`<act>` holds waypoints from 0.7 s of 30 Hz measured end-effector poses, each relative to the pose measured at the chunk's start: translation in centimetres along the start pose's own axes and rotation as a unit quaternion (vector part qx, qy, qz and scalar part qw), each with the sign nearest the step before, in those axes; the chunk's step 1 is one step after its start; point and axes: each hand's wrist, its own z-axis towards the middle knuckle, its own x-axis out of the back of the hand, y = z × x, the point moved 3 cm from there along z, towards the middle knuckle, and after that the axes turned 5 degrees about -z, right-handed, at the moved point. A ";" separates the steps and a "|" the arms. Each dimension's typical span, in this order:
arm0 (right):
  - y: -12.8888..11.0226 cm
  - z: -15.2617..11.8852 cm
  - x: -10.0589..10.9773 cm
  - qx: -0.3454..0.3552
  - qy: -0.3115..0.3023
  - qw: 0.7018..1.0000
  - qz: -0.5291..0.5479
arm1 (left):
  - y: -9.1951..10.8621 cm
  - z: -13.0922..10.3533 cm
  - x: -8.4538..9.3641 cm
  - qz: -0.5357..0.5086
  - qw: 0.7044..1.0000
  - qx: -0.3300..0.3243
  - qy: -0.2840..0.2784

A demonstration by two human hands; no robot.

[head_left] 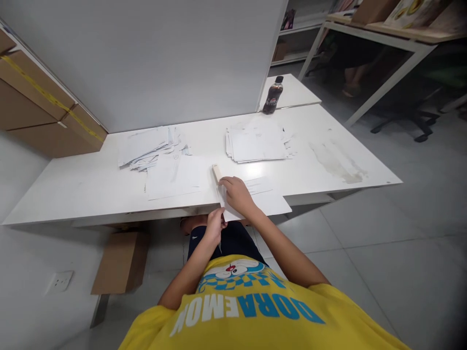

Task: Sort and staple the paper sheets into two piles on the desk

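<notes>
A white sheet of paper (268, 204) lies at the near edge of the table and sticks out over it. Close to its near left corner, my left hand (215, 224) is closed in a pinch on the paper. My right hand (237, 194) reaches over the sheet's left side, its fingers closed on the near end of a narrow, cream-coloured, stapler-shaped tool (216, 172). That tool points away from me across the table; its near end is hidden by my fingers.
On the white table (91, 187) lie a loose paper pile (146, 146) at left and a neater paper stack (259, 143) behind my right hand. A dark drink bottle (273, 96) stands by the grey partition (156, 58). Cardboard boxes (29, 107) fill the left end.
</notes>
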 end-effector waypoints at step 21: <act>0.9 -1.4 -0.5 -0.011 -0.145 0.984 -0.107 | 0.1 0.7 -1.1 -0.055 0.998 0.015 -0.032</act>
